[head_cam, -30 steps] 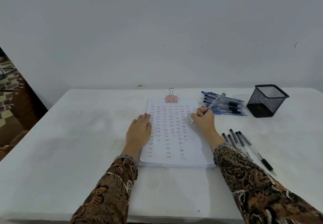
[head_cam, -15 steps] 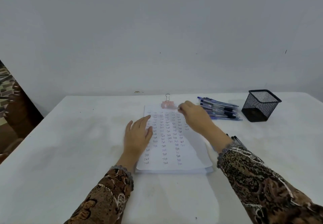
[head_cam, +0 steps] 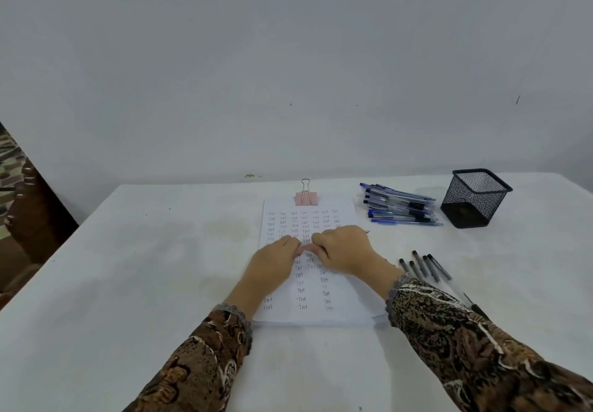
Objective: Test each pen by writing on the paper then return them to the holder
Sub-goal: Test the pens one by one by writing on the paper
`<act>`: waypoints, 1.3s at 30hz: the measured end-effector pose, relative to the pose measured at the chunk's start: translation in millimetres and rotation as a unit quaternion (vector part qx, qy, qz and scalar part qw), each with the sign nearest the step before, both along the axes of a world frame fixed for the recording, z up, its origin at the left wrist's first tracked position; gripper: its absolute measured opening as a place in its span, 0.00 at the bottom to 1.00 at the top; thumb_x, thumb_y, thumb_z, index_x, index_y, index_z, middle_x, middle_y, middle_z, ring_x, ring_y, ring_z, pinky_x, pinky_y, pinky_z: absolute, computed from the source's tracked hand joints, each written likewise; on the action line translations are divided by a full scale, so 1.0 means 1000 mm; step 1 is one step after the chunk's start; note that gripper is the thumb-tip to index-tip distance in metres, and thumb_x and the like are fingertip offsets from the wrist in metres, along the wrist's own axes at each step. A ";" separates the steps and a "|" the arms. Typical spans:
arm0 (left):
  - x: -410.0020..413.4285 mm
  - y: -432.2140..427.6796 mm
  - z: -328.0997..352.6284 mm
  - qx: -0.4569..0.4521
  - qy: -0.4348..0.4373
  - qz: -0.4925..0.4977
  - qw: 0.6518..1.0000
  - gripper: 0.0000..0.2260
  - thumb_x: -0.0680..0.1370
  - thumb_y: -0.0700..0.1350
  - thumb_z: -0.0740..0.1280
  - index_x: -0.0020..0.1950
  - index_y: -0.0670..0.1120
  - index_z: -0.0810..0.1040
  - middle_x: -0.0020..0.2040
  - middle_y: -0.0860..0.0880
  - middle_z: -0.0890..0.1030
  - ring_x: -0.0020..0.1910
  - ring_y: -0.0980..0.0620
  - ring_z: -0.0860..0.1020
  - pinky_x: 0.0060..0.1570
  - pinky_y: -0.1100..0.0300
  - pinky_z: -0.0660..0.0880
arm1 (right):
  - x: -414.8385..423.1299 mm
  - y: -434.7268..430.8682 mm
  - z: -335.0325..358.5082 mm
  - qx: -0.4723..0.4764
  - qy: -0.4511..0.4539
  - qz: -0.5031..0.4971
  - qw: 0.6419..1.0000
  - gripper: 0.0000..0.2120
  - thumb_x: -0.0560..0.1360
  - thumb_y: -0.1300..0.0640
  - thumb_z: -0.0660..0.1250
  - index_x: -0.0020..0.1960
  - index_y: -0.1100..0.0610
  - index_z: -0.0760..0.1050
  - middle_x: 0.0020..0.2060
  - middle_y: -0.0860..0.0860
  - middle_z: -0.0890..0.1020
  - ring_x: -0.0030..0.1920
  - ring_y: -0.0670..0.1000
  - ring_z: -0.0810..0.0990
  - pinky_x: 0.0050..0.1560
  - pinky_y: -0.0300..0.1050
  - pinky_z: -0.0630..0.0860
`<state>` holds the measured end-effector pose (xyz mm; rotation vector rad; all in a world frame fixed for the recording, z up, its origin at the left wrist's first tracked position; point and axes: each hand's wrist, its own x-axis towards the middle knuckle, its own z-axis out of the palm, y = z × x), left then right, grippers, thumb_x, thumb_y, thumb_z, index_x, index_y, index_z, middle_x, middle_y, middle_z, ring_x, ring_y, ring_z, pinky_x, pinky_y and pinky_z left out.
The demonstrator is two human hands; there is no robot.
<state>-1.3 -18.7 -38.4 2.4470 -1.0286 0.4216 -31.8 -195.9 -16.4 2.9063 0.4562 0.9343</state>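
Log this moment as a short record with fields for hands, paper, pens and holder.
left hand: over the paper, fingers curled, tips meeting the right hand's; what it pinches is hidden
right hand: over the paper, curled round a pen whose end pokes out
paper: stack on the table, rows of handwriting
binder clip: pink, on the paper's far edge
blue pens: piled between paper and holder
black pens: lying in a row right of the paper
holder: black mesh, upright, no pens showing inside

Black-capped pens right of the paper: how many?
5 black-capped pens, side by side on the table right of the paper; the right sleeve covers their lower ends, so more may be hidden.
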 end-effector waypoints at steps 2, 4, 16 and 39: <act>-0.001 -0.001 -0.002 -0.006 -0.007 0.005 1.000 0.21 0.77 0.51 0.48 0.40 0.40 0.75 0.35 0.46 0.76 0.27 0.47 0.73 0.25 0.59 0.67 | 0.000 0.000 0.003 0.000 -0.004 -0.001 1.000 0.22 0.73 0.43 0.55 0.23 0.52 0.64 0.15 0.46 0.61 0.19 0.46 0.53 0.29 0.29 0.41; -0.003 -0.001 -0.001 -0.013 0.001 0.007 1.000 0.19 0.77 0.50 0.49 0.40 0.41 0.74 0.34 0.47 0.76 0.27 0.47 0.73 0.25 0.59 0.67 | 0.000 0.000 0.006 -0.007 -0.012 0.001 1.000 0.22 0.73 0.43 0.55 0.24 0.52 0.58 0.15 0.46 0.59 0.19 0.46 0.53 0.30 0.29 0.42; -0.006 0.003 0.009 -0.064 0.077 0.052 0.994 0.15 0.82 0.50 0.53 0.58 0.44 0.74 0.52 0.53 0.77 0.47 0.53 0.77 0.47 0.60 0.73 | 0.012 -0.037 0.023 0.076 -0.038 0.042 0.995 0.17 0.77 0.50 0.54 0.35 0.57 0.72 0.28 0.49 0.74 0.28 0.48 0.70 0.31 0.37 0.62; -0.002 0.002 0.008 -0.063 0.114 0.024 0.991 0.13 0.81 0.45 0.56 0.61 0.44 0.73 0.55 0.49 0.74 0.52 0.53 0.75 0.49 0.62 0.71 | -0.017 0.019 0.000 0.899 0.092 0.086 0.419 0.12 0.80 0.59 0.57 0.40 0.61 0.70 0.30 0.54 0.78 0.25 0.48 0.78 0.28 0.39 0.77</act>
